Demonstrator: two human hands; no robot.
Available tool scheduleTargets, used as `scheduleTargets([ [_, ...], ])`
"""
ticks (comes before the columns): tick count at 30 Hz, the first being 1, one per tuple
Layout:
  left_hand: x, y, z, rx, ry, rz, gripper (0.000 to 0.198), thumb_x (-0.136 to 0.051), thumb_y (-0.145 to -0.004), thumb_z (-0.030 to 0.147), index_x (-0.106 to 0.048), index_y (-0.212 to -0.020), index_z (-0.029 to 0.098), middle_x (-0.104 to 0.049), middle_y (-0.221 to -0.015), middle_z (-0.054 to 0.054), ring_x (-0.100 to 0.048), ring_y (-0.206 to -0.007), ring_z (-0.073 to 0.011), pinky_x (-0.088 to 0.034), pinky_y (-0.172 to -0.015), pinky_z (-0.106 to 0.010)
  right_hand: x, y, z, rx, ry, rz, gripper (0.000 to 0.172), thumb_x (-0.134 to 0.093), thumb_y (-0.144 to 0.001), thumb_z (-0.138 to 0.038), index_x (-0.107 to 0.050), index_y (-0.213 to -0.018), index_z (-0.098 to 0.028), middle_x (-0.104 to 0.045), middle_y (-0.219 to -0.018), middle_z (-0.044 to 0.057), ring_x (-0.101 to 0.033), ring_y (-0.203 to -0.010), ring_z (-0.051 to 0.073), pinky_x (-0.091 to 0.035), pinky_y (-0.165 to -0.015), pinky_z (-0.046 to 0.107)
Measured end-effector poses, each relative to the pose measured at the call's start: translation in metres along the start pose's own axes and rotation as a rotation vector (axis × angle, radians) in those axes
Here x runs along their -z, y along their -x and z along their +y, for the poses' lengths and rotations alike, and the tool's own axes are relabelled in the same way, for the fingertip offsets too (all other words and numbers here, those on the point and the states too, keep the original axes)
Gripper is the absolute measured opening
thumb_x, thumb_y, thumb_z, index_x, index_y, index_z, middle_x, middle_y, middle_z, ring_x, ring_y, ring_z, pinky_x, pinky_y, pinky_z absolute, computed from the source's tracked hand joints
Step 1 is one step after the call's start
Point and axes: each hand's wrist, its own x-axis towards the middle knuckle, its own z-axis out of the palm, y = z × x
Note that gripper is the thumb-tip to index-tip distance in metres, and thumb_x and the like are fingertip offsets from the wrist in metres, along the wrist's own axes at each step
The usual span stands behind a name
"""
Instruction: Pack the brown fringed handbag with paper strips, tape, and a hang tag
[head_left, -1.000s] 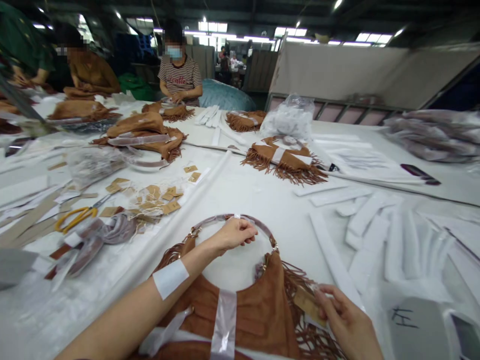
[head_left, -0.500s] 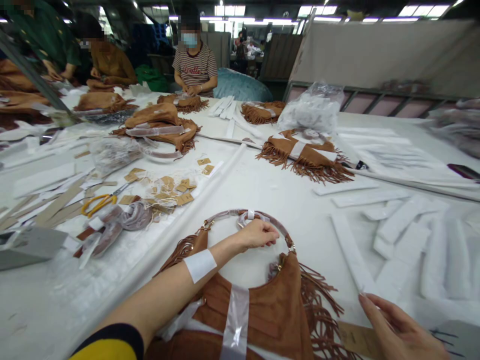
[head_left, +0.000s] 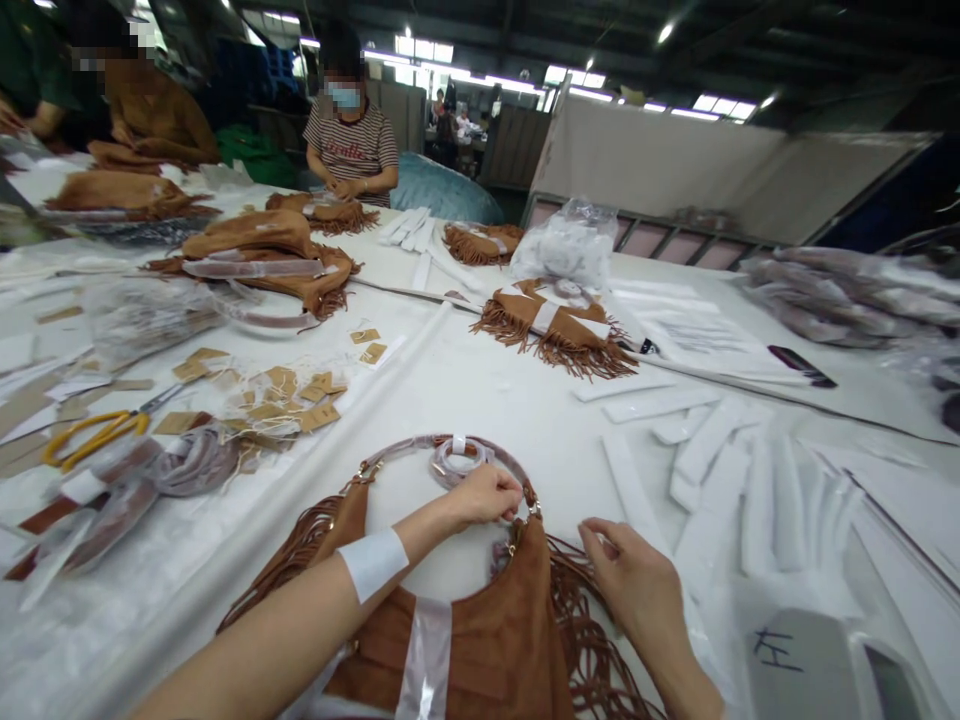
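A brown suede handbag [head_left: 517, 620] with fringed sides lies in front of me, a clear wrapping band [head_left: 426, 650] across its middle. Its wrapped handle [head_left: 405, 446] arches away from me, and a coiled strap [head_left: 442, 462] is fastened at the top. My left hand [head_left: 484, 495] is over the handle opening, near the right strap ring, fingers pinched together; whatever they hold is too small to make out. A white patch [head_left: 373, 565] sticks to my left forearm. Just right of the bag, above its fringe [head_left: 577, 590], my right hand [head_left: 634, 570] has thumb and fingertips drawn together, their contents unclear.
White padded strips [head_left: 720, 490] lie to the right, with a grey box [head_left: 799, 660] below. On the left are yellow scissors [head_left: 97, 438], wrapped straps [head_left: 195, 460] and brown tags [head_left: 281, 385]. Another fringed bag [head_left: 559, 320] lies ahead. Co-workers [head_left: 351, 140] stand across the table.
My right hand has come in from the lower right, up and left to beside the bag's fringe. My left hand stays over the handle opening, closer to the right ring. The view has turned right.
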Motion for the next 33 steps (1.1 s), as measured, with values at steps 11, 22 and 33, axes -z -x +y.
scheduleTargets([
  [11, -0.005, -0.003, -0.008, -0.072, -0.11, -0.035, 0.031, -0.053, -0.079, 0.036, -0.056, -0.058, 0.014, -0.051, -0.051, 0.003, -0.043, -0.049, -0.0091, -0.032, -0.05, -0.021, -0.025, -0.022, -0.023, -0.054, -0.264, -0.231, 0.036, -0.046, -0.079, -0.047, -0.071, -0.078, -0.022, -0.072, -0.08, 0.007, -0.066, -0.072, 0.022, -0.047, -0.069, 0.032],
  [22, -0.008, -0.005, -0.005, -0.191, -0.219, 0.063, 0.017, -0.054, -0.073, 0.023, -0.056, -0.058, 0.015, -0.047, -0.052, 0.004, -0.042, -0.055, -0.0106, -0.028, -0.054, -0.024, -0.032, -0.021, -0.017, -0.154, -0.557, -0.381, 0.041, -0.055, -0.078, -0.052, -0.072, -0.086, -0.015, -0.073, -0.084, 0.008, -0.066, -0.08, 0.025, -0.05, -0.072, 0.033],
  [33, 0.008, 0.001, 0.032, -0.297, 0.027, 0.052, 0.017, -0.049, -0.08, 0.03, -0.056, -0.075, 0.016, -0.056, -0.072, 0.002, -0.049, -0.07, -0.0113, -0.04, -0.07, -0.023, -0.01, -0.028, -0.04, -0.112, -0.566, -0.263, 0.039, -0.055, -0.08, -0.051, -0.069, -0.093, -0.017, -0.069, -0.074, 0.004, -0.06, -0.065, 0.018, -0.046, -0.062, 0.028],
])
